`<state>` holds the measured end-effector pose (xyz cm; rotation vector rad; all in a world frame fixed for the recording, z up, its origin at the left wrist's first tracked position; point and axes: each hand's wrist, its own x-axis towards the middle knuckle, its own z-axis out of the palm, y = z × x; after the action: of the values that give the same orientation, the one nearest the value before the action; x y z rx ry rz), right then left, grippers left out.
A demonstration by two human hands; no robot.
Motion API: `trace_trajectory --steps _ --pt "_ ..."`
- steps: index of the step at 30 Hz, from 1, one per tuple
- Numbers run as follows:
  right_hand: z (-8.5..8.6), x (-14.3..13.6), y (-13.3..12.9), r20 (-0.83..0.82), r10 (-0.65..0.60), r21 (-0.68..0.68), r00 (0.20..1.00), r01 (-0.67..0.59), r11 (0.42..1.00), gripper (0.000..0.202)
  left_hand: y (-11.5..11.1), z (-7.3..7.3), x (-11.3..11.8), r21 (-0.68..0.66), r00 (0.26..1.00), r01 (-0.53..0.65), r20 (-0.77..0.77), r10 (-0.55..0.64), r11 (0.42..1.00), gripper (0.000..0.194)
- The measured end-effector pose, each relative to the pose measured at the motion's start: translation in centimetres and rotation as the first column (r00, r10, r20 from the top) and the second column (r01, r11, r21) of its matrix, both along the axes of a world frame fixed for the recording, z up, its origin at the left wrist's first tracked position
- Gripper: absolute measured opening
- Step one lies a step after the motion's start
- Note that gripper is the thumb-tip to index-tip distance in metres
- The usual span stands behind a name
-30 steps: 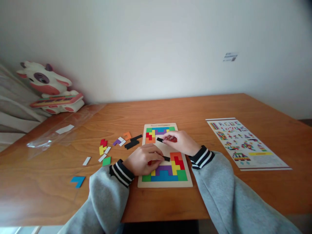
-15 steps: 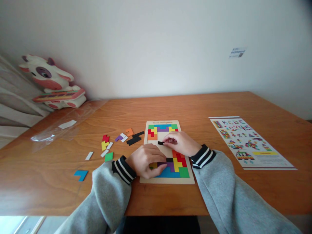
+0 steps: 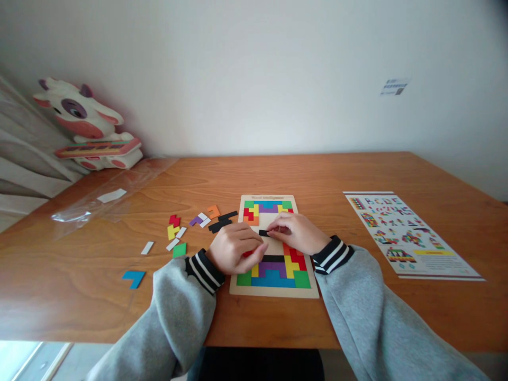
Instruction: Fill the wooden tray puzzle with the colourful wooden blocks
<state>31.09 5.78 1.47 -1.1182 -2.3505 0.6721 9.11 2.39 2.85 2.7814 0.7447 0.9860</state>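
A pale wooden puzzle board lies on the table under both hands. Coloured block pieces fill its far and near ends, with a bare pale stretch between them. My right hand pinches a short black strip by its right end, over that bare stretch. My left hand hovers at the board's left edge, fingers curled loosely and thumb close to the index finger; nothing shows between them. Just beyond its thumb, a longer black strip lies in the board above a purple piece.
Several loose pieces lie left of the board, among them black strips, a green square and a blue corner piece. A printed pattern sheet lies right. Back left are a clear plastic bag and a cow toy.
My left hand has drawn back up and left from the board's lower part, uncovering the long black strip and its neighbours. My right hand still pinches the short black strip in nearly the same place.
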Motion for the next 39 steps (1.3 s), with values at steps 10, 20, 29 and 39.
trace_trajectory --steps 10,20,29,39 --pt "-0.2 0.0 -0.1 0.016 0.105 0.029 0.994 -0.105 0.994 0.016 0.6 -1.0 -0.5 0.052 0.962 -0.274 0.033 0.273 0.96 0.047" --pt "-0.1 0.3 0.0 0.018 0.129 0.01 0.991 -0.129 0.992 0.011 0.8 -1.5 -0.3 0.084 0.966 -0.257 0.003 0.258 0.963 0.045" --pt "-0.4 0.3 0.1 0.012 0.114 -0.01 0.993 -0.113 0.994 0.013 0.4 -0.9 -0.2 -0.051 0.971 -0.239 -0.028 0.238 0.97 0.029" --pt "0.0 0.2 -0.1 0.016 0.129 -0.006 0.991 -0.129 0.992 0.012 0.4 -0.7 -0.2 -0.141 0.965 -0.22 -0.176 0.194 0.965 0.015"
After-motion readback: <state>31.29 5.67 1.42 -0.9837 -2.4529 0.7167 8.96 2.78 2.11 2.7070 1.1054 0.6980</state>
